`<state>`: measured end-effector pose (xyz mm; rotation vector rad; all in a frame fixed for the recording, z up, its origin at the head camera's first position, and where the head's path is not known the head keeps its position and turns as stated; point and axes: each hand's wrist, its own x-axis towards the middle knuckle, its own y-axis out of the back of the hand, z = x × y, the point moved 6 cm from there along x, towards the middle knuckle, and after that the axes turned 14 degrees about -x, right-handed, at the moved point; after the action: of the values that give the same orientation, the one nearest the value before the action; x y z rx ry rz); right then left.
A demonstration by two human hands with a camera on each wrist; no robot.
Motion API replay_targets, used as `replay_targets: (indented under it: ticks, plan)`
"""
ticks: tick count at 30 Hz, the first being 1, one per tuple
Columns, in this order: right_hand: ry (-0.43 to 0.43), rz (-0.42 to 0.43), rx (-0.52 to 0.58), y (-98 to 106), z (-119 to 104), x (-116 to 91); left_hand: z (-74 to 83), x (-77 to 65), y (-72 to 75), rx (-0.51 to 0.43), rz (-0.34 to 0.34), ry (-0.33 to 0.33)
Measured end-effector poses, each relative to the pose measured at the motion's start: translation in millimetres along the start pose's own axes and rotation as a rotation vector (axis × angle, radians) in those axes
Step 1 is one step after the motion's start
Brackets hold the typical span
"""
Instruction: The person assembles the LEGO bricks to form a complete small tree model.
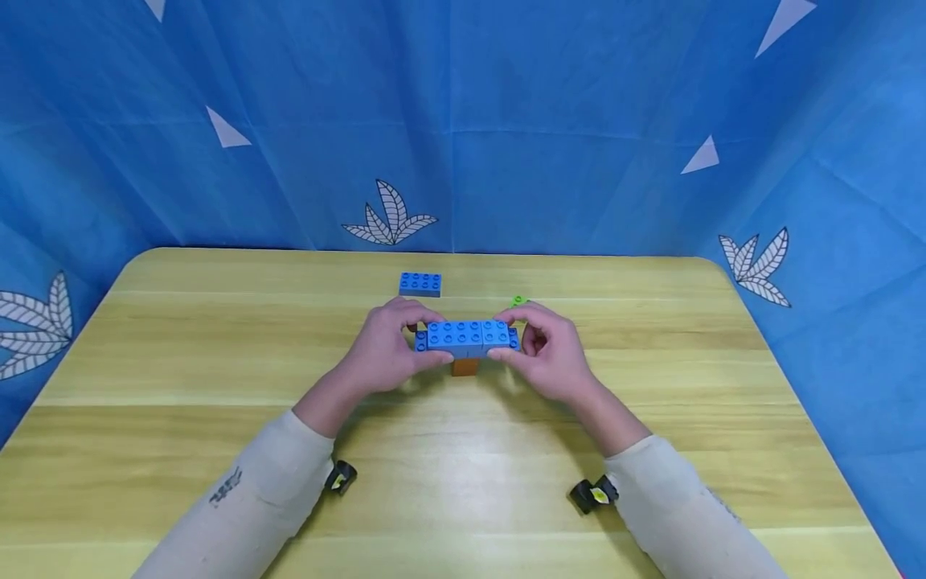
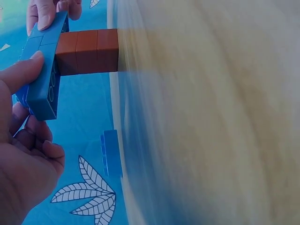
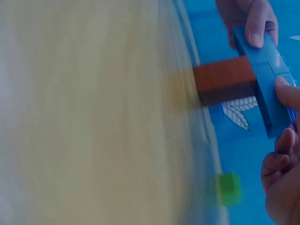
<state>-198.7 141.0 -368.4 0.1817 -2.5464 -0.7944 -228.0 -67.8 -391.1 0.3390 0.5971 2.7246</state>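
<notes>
While the left hand point(image 1: 383, 350) pinches the left end of the blue brick bar point(image 1: 466, 336), the right hand point(image 1: 551, 352) pinches its right end. That bar sits across the top of an orange brick stack point(image 1: 465, 367) standing mid-table point(image 1: 181, 346). Farther back lies a loose blue brick point(image 1: 420, 283), with a small green brick point(image 1: 518, 301) just beyond the right hand.

**Both your hands meet at mid-table**

Your left hand point(image 1: 383, 350) and right hand point(image 1: 551, 354) face each other, palms turned inward, each pinching one end of the blue brick bar point(image 1: 466, 336) between thumb and fingers. Your wrists sit low and your forearms, in pale sleeves, angle in from the near corners. The remaining fingers of each hand curl loosely underneath.
</notes>
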Motion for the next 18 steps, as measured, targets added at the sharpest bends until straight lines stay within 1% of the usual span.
replay_targets:
  ticks: [4, 6, 9, 11, 15, 18]
  plan:
    - [-0.074, 0.047, 0.123, -7.9, 13.8, -6.1, -0.1, -1.2, 0.2, 0.005, 0.001, 0.004]
    - [-0.096, 0.078, 0.181, -13.5, 28.1, -9.0, 0.0, -1.6, 0.8, 0.001, 0.004, 0.006]
    - [-0.12, 0.108, 0.228, -19.9, 45.9, -11.9, -0.7, -1.9, 1.5, -0.003, 0.006, 0.012]
    - [-0.137, 0.115, 0.239, -23.0, 55.4, -13.6, -1.3, -2.1, 1.9, -0.005, 0.005, 0.014]
    - [-0.134, 0.136, 0.246, -24.4, 58.1, -15.5, -2.4, -2.1, 2.5, -0.003, 0.004, 0.003]
    - [-0.095, 0.17, 0.271, -26.6, 58.6, -17.0, -3.6, -2.0, 3.0, -0.006, 0.002, -0.011]
